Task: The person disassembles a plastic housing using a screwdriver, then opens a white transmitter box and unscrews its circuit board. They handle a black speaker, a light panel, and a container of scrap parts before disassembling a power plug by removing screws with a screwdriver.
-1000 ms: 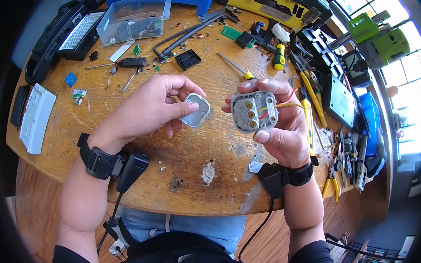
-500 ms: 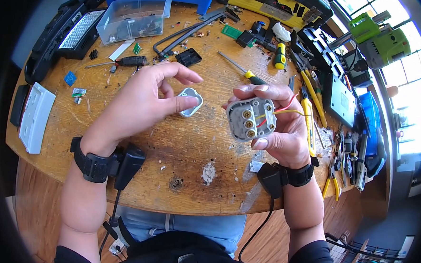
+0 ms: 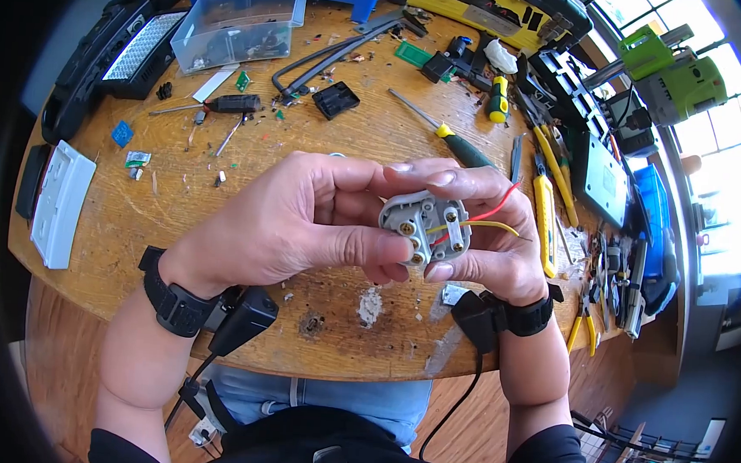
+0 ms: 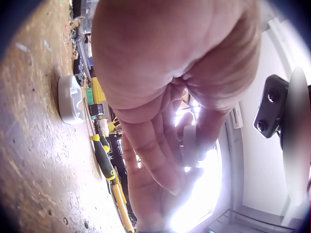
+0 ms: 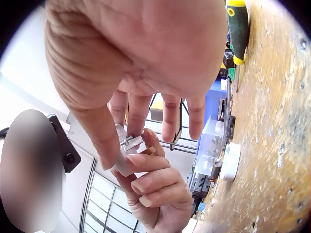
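Both hands hold a light grey plastic housing (image 3: pixel 425 228) with brass screws, from which a red wire (image 3: pixel 499 203) and a yellow wire (image 3: pixel 496 225) come out. My left hand (image 3: pixel 304 220) grips its left side, thumb across the front. On the right side, my right hand (image 3: pixel 492 238) pinches it between thumb and fingers. The light grey cover (image 4: pixel 71 99) lies on the table in the left wrist view, touched by neither hand; the right wrist view shows it too (image 5: pixel 231 162). In the head view it is mostly hidden behind my left hand.
Beyond the hands lie a green and yellow screwdriver (image 3: pixel 465 148), a black plastic box (image 3: pixel 336 101) and a hacksaw frame (image 3: pixel 338 55). A clear bin (image 3: pixel 238 36) stands at the back left. Pliers and a yellow cutter (image 3: pixel 545 215) lie to the right; a white case (image 3: pixel 63 207) is far left.
My left hand has let go of the cover, moved right and taken hold of the housing. The housing has shifted slightly left in my right hand.
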Motion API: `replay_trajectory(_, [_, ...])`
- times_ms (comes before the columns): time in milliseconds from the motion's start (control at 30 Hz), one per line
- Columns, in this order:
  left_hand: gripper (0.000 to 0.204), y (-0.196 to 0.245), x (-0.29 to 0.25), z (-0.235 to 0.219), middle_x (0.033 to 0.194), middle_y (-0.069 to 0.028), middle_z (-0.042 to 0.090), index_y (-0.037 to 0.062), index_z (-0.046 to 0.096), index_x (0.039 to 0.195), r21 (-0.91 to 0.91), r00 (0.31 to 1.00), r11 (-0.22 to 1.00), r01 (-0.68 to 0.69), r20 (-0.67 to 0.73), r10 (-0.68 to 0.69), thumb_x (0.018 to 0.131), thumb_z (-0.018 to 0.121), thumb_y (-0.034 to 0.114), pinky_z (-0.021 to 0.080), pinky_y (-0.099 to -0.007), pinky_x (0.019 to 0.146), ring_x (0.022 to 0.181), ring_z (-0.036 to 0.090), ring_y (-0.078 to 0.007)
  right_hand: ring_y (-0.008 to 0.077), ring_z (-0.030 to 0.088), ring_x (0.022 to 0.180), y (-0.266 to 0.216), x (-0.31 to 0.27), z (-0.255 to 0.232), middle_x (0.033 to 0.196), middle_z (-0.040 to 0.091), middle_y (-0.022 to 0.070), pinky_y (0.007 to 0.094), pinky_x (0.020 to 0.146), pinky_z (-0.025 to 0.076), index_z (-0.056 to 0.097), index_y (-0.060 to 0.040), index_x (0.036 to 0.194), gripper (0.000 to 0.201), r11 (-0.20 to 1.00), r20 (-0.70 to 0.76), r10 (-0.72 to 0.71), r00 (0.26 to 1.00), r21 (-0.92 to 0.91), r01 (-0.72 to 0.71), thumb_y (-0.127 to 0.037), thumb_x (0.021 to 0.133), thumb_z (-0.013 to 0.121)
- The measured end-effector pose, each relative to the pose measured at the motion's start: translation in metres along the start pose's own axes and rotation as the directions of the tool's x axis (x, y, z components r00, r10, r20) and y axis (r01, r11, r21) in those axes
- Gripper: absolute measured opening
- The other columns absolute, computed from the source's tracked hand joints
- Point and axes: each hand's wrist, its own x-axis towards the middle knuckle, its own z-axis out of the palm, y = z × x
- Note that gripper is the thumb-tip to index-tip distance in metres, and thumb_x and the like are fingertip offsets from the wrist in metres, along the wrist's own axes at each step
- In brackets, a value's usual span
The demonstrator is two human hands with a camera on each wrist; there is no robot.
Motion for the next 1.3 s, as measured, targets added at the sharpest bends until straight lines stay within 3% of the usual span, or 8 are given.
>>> replay_trajectory(333, [0.043,-0.001,-0.001,-0.005,0.094,-0.0116,0.065,-0.0048,0.05,0.118,-0.003,0.991,0.994,-0.111,-0.078,0.111,0.081,0.068,0.007,0.053,-0.0265,0.073,0.082,0.064,-0.0147,0.0225,0.046,0.12,-0.01,0.003,-0.001,0.131,0.047,0.0157,0.0373,0.103,0.034,0.044,0.0024,0.128,0.066,0.997,-0.14,0.077,0.987,-0.006,-0.079,0.002,0.069,0.074])
replay_trajectory(433, [0.062,0.0,0.0,-0.008,0.101,-0.0175,0.064,-0.0042,0.042,0.124,-0.004,0.982,0.987,-0.164,-0.094,0.163,0.077,0.073,0.021,0.056,-0.0306,0.07,0.083,0.067,-0.022,0.0171,0.053,0.107,-0.013,0.001,-0.018,0.124,0.052,0.0126,0.032,0.093,0.042,0.049,0.0017,0.124,0.05,0.986,-0.286,0.082,0.955,-0.118,-0.12,0.0,0.078,0.068])
replay_trajectory(567, [0.065,0.0,0.0,-0.007,0.1,-0.018,0.064,-0.0033,0.04,0.125,-0.037,0.965,0.969,-0.242,-0.115,0.237,0.077,0.073,0.025,0.056,-0.0313,0.069,0.082,0.067,-0.0221,0.0069,0.054,0.08,-0.013,-0.002,-0.051,0.093,0.061,0.0024,0.0234,0.07,0.045,0.063,-0.0014,0.101,0.024,0.614,-0.552,-0.144,0.821,-0.701,-0.364,-0.012,0.08,0.068])
replay_trajectory(600, [0.064,0.001,0.0,-0.006,0.1,-0.018,0.064,-0.0032,0.04,0.126,-0.05,0.962,0.966,-0.253,-0.119,0.246,0.078,0.072,0.026,0.056,-0.0315,0.069,0.082,0.067,-0.0221,0.0069,0.054,0.08,-0.013,-0.005,-0.057,0.093,0.061,0.0024,0.0234,0.07,0.045,0.063,-0.0014,0.101,0.024,0.612,-0.549,-0.146,0.823,-0.704,-0.361,-0.012,0.08,0.068])
replay_trajectory(667, [0.064,0.002,-0.001,-0.004,0.1,-0.018,0.064,-0.0034,0.041,0.126,-0.056,0.96,0.964,-0.259,-0.122,0.251,0.078,0.072,0.027,0.056,-0.0318,0.069,0.082,0.067,-0.0223,0.0093,0.053,0.07,-0.014,-0.009,-0.069,0.082,0.061,0.0044,0.0244,0.064,0.043,0.064,-0.0016,0.095,0.026,0.356,-0.686,-0.237,0.688,-0.72,-0.596,-0.02,0.078,0.071])
replay_trajectory(900, [0.061,0.005,-0.003,-0.004,0.097,-0.0183,0.065,-0.0046,0.045,0.123,-0.065,0.964,0.965,-0.255,-0.095,0.249,0.079,0.071,0.03,0.056,-0.0325,0.068,0.081,0.067,-0.023,0.0192,0.054,0.065,-0.013,-0.022,-0.089,0.072,0.057,0.0087,0.0322,0.061,0.045,0.061,0.0006,0.092,0.039,0.067,-0.681,-0.291,0.672,-0.716,-0.695,-0.03,0.072,0.075])
replay_trajectory(1133, [0.065,0.007,-0.005,-0.004,0.093,-0.0187,0.065,-0.0063,0.047,0.119,-0.07,0.973,0.974,-0.214,-0.099,0.206,0.076,0.073,0.035,0.057,-0.0339,0.067,0.077,0.068,-0.0235,0.021,0.057,0.062,-0.012,-0.024,-0.088,0.067,0.058,0.0097,0.0331,0.06,0.044,0.056,-0.0006,0.101,0.044,0.06,-0.792,-0.088,0.604,-0.61,-0.79,-0.03,0.072,0.073])
replay_trajectory(1300, [0.065,0.006,-0.005,-0.005,0.091,-0.0195,0.065,-0.007,0.048,0.116,-0.072,0.979,0.979,-0.189,-0.086,0.183,0.076,0.073,0.038,0.058,-0.0347,0.064,0.074,0.068,-0.0238,0.0209,0.058,0.062,-0.009,-0.028,-0.092,0.066,0.058,0.0101,0.0335,0.059,0.044,0.056,-0.0017,0.102,0.042,0.051,-0.709,-0.102,0.698,-0.704,-0.708,-0.028,0.073,0.071])
